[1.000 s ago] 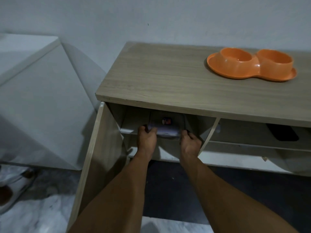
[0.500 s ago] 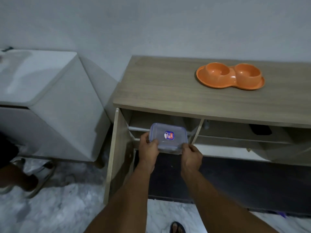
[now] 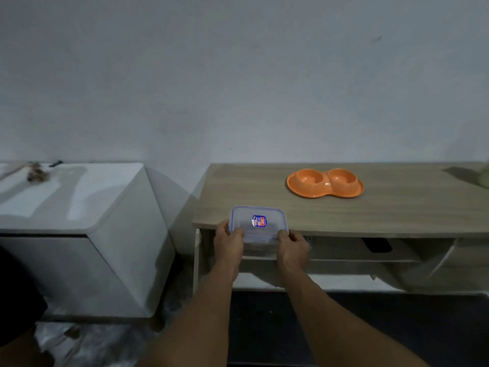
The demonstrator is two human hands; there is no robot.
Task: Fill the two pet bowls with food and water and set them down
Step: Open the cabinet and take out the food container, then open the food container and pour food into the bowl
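An orange double pet bowl [image 3: 325,183] sits on the wooden cabinet top [image 3: 383,207], both wells looking empty. I hold a clear plastic food container [image 3: 258,223] with a blue-edged lid and a small label at the cabinet's front left edge. My left hand [image 3: 228,241] grips its left side and my right hand [image 3: 292,246] grips its right side. Its contents cannot be made out.
Below the top, the cabinet's compartment stands open, its door [image 3: 196,260] swung out at the left, with a dark object [image 3: 377,245] on the inner shelf. A white unit [image 3: 79,207] stands to the left. A pale green thing [image 3: 485,176] shows at the right edge.
Both hands pulled the container out of the open compartment and raised it to the level of the cabinet top. The view has backed away and risen.
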